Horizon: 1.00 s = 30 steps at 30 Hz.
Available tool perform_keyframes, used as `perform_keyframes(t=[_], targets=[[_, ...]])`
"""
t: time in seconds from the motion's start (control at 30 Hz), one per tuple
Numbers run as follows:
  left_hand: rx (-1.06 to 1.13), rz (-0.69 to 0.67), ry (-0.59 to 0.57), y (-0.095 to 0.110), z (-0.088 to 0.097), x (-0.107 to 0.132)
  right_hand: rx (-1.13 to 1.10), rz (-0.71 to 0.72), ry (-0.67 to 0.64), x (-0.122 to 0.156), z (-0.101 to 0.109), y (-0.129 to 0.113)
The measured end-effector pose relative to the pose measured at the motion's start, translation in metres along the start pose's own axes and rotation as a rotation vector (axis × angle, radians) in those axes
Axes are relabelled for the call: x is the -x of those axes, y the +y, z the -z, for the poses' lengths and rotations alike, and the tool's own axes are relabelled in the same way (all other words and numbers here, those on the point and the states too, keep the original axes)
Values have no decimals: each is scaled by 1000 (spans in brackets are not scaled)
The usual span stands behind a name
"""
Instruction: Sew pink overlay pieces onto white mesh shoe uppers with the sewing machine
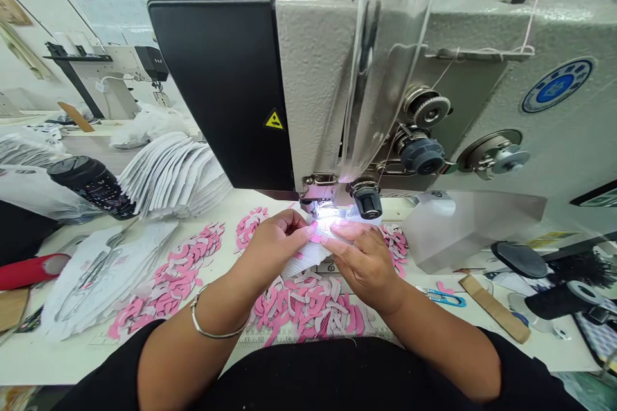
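Note:
Under the lit needle area of a sewing machine (321, 189) lies a white textured fabric piece (301, 264) with a small pink fabric piece (315, 236) on it. My left hand (277, 241) is closed, thumb and forefinger pinching at the pink piece's left edge. From the other side my right hand (369, 263) presses on the white fabric, its fingers bent and its fingertips close to the pink piece. Both hands are just in front of the presser foot, which is partly hidden by glare. Loose pink and white curved cutouts (308, 308) are heaped below my wrists.
More pink cutouts (186, 263) spread to the left, beside stacked white pieces (176, 173) and a black patterned bottle (94, 186). Scissors (91, 266) rest on white sheets. At right are blue thread snips (443, 297), a brown strip (496, 308) and a black thread spool (562, 300).

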<state>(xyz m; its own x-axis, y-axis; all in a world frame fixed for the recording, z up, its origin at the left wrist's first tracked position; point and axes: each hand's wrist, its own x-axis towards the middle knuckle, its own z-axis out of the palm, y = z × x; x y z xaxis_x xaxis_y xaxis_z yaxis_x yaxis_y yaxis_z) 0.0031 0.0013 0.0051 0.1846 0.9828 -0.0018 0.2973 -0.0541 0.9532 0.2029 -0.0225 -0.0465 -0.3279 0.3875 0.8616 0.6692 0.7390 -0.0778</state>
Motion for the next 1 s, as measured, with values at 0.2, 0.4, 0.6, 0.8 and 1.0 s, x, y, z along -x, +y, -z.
perform_keyframes(t=[0.2, 0.4, 0.6, 0.8, 1.0], targets=[[22, -24, 40, -10, -3, 0, -16, -13, -9, 0, 1, 2], [13, 13, 16, -6, -4, -1, -10, -18, -7, 1, 0, 1], [188, 72, -3, -1, -7, -3, -54, -42, -25, -2, 2, 3], [415, 137, -75, 4, -14, -2, -219, -168, -149, -14, 11, 15], [445, 120, 47, 10, -24, -5, -309, -241, -155, -17, 9, 21]])
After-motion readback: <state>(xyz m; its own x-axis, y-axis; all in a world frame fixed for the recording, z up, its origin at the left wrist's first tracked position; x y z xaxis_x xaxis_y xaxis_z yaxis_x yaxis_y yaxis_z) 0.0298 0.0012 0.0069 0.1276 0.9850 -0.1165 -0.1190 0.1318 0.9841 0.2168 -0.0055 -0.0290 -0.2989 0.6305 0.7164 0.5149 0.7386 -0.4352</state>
